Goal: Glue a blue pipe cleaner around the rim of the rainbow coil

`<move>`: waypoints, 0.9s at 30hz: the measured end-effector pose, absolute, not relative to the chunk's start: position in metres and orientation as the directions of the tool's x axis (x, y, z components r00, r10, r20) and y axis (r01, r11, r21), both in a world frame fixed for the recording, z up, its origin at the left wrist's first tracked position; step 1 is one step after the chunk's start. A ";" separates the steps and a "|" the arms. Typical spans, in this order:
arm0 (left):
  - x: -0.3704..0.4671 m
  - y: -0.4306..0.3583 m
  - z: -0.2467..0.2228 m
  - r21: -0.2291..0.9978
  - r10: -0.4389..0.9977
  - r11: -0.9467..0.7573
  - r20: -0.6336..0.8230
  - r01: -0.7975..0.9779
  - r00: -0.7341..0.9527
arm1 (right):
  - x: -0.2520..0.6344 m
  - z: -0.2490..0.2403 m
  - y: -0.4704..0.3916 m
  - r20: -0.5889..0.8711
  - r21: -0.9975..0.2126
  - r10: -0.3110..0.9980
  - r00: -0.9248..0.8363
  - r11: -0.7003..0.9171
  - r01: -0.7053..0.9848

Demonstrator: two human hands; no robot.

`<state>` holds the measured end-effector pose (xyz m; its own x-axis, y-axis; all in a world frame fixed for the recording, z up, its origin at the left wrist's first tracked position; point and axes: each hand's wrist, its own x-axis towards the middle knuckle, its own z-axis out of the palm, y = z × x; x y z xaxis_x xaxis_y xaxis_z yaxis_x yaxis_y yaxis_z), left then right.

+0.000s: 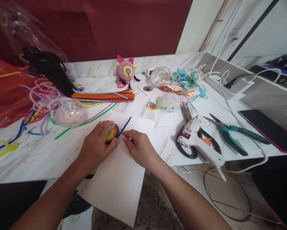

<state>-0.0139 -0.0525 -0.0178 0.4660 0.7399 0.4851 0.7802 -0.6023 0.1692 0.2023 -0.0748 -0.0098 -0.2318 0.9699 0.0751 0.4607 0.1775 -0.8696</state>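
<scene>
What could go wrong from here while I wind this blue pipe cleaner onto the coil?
The white paper sheet under both hands overhangs the table edge; leaning on it might make it slide. The glue gun lies close to the right hand, nozzle past the edge, so an elbow or its cord could pull it off. The rainbow coil, pinned only by the left hand, may loosen if the blue pipe cleaner slips.

Both forearms reach forward, converging; left hand (96, 143) cupped palm-down, fingers curled; right hand (139, 147) pinching, fingertips nearly meeting the left's.
</scene>
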 end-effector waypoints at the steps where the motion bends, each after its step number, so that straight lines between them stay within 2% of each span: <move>1: -0.014 -0.053 -0.018 0.167 0.742 -0.599 0.483 0.783 0.465 | 0.203 -0.010 -0.075 0.080 -0.869 0.969 -0.235 0.183 0.459; 7: -0.013 -0.053 -0.018 0.155 0.729 -0.613 0.489 0.775 0.479 | 0.201 -0.009 -0.075 0.096 -0.850 0.960 -0.262 0.216 0.480; 17: -0.015 -0.050 -0.023 0.141 0.695 -0.644 0.519 0.752 0.497 | 0.193 0.008 -0.079 -0.019 -0.694 0.935 -0.354 0.242 0.678; 21: -0.014 -0.050 -0.021 0.118 0.681 -0.647 0.534 0.754 0.501 | 0.196 0.006 -0.076 -0.006 -0.749 0.940 -0.340 0.221 0.625; 27: -0.016 -0.049 -0.021 0.165 0.702 -0.640 0.523 0.751 0.483 | 0.201 -0.002 -0.076 0.026 -0.816 0.961 -0.277 0.181 0.550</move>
<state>-0.0164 -0.0490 -0.0214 0.4832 0.7018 0.5235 0.7506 -0.6398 0.1648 0.2012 -0.0759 -0.0020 -0.2770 0.9605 0.0258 0.5498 0.1805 -0.8156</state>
